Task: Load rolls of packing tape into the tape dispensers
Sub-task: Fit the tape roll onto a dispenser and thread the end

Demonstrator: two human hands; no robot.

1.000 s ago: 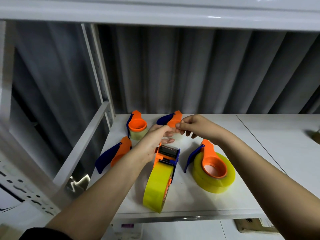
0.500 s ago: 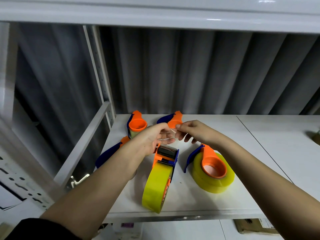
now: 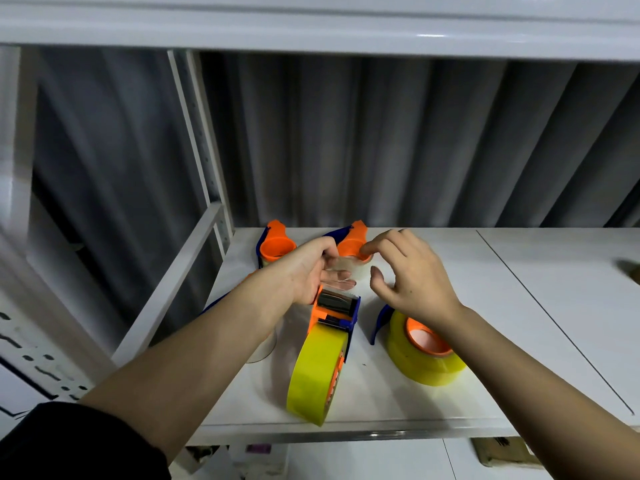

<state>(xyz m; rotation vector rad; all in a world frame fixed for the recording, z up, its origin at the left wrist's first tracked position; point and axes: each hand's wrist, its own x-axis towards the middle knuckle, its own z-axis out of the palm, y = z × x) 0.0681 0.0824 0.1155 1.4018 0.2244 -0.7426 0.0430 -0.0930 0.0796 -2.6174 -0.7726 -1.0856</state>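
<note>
My left arm (image 3: 194,358): bare forearm, a dark black sleeve (image 3: 79,441) bunched above the elbow. My right arm (image 3: 540,368): bare as far as I see. Both wrists and fingers unadorned.

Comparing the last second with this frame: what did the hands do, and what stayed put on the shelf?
The right hand let go of the clear tape end it was pinching and drew back, fingers loosely spread. The left hand now has that tape end alone, draped across its fingers above the upright dispenser. That dispenser, the flat-lying loaded dispenser and the two rear dispensers did not move.
</note>
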